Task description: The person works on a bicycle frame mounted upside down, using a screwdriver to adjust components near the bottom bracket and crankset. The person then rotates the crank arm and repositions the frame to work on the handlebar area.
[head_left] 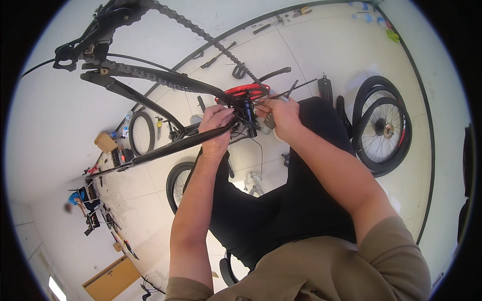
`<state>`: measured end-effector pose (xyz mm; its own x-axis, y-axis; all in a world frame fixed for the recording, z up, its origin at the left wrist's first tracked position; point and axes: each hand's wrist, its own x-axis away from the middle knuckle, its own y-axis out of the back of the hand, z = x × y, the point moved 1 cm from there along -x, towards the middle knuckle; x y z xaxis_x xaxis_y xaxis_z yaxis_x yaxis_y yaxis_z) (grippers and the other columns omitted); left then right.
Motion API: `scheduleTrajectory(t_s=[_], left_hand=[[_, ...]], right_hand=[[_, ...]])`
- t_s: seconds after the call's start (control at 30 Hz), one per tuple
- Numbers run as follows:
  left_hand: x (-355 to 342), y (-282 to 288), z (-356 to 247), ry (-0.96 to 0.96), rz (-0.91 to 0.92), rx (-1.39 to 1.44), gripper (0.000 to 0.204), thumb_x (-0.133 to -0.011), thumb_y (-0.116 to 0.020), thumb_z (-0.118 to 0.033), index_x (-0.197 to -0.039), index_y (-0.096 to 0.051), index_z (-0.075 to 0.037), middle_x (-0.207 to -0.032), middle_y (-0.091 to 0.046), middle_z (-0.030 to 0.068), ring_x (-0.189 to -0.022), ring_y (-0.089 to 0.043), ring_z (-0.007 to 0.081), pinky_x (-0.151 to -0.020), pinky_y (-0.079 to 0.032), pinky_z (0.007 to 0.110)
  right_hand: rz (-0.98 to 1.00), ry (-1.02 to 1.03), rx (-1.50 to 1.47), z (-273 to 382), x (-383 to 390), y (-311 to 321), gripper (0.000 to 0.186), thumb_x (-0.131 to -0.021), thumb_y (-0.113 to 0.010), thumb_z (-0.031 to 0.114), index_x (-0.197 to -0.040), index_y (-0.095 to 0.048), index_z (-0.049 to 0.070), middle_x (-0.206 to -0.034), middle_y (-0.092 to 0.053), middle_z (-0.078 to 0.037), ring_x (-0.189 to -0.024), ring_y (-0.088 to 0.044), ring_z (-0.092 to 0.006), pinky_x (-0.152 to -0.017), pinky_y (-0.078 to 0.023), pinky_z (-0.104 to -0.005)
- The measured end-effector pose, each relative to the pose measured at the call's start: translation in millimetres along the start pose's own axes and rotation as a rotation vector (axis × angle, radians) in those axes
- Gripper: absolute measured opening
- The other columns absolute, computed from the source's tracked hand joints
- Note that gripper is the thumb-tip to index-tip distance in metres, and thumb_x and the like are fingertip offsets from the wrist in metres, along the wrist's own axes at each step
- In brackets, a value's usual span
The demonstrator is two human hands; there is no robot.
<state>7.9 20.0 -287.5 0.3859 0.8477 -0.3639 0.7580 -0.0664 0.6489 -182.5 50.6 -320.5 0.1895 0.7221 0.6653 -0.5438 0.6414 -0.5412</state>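
Note:
A black bike frame [150,153] with a chain [201,35] and red chainring [242,91] fills the upper left and middle. My left hand [217,125] is at the bottom bracket area, thumb and fingers curled against the black parts; what they pinch is hidden. My right hand [278,114] is closed at the right of that junction, where thin black cables [307,84] cross; exactly what it grips I cannot make out. A grey object [267,125] shows just below its fingers.
Wheels and tires [381,130] lie at right, another wheel [178,183] behind my left arm. Tools [268,25] line the back floor, with a loose tire [141,131] and cardboard box [105,142] at left. A person in blue [78,198] is at far left.

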Motion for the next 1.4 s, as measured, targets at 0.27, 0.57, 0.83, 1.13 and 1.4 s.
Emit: scheduleTrajectory(t_s=[0.27, 0.57, 0.83, 1.13, 1.4], left_hand=[[-1, 3, -2, -0.080, 0.019, -0.034, 0.024, -0.079, -0.070, 0.008, -0.101, -0.068, -0.002, -0.101, -0.061, 0.0144, -0.087, -0.064, 0.0277, -0.076, -0.053, 0.033], [2, 0, 0, -0.082, -0.018, -0.073, 0.026, -0.078, -0.068, 0.011, -0.100, -0.067, -0.003, -0.102, -0.062, 0.0144, -0.086, -0.065, 0.0297, -0.075, -0.054, 0.035], [-3, 2, -10, -0.065, -0.011, -0.119, 0.029, -0.077, -0.069, 0.009, -0.102, -0.069, -0.005, -0.097, -0.063, 0.0144, -0.083, -0.065, 0.0310, -0.073, -0.054, 0.037], [7, 1, 2, -0.152, -0.019, -0.161, 0.033, -0.076, -0.066, 0.014, -0.103, -0.070, -0.003, -0.100, -0.063, 0.0133, -0.089, -0.063, 0.0274, -0.075, -0.054, 0.033], [-5, 10, -9, -0.033, 0.056, -0.116, 0.026, -0.081, -0.065, 0.011, -0.103, -0.069, -0.002, -0.096, -0.067, 0.0131, -0.084, -0.067, 0.0255, -0.075, -0.055, 0.031]], right_hand=[[-0.038, -0.076, -0.038, -15, -12, 1, 0.011, -0.090, -0.056, -0.004, -0.100, -0.054, -0.001, -0.095, -0.067, -0.014, -0.078, -0.069, -0.0219, -0.065, -0.058, -0.0334], [-0.092, -0.030, -0.122, -9, -2, -3, 0.013, -0.089, -0.057, -0.003, -0.101, -0.054, -0.003, -0.094, -0.067, -0.016, -0.080, -0.068, -0.0249, -0.067, -0.057, -0.0339], [-0.056, -0.039, -0.081, 3, -5, 2, 0.017, -0.080, -0.054, 0.002, -0.094, -0.058, -0.007, -0.090, -0.067, -0.018, -0.070, -0.063, -0.0254, -0.061, -0.052, -0.0354], [-0.015, -0.023, 0.074, -6, -11, -3, 0.014, -0.084, -0.051, -0.005, -0.096, -0.058, -0.006, -0.093, -0.067, -0.015, -0.076, -0.069, -0.0245, -0.064, -0.058, -0.0350], [0.063, -0.182, -0.005, -15, -22, 4, 0.020, -0.087, -0.049, -0.007, -0.105, -0.058, -0.007, -0.097, -0.065, -0.017, -0.083, -0.067, -0.0247, -0.069, -0.058, -0.0337]])
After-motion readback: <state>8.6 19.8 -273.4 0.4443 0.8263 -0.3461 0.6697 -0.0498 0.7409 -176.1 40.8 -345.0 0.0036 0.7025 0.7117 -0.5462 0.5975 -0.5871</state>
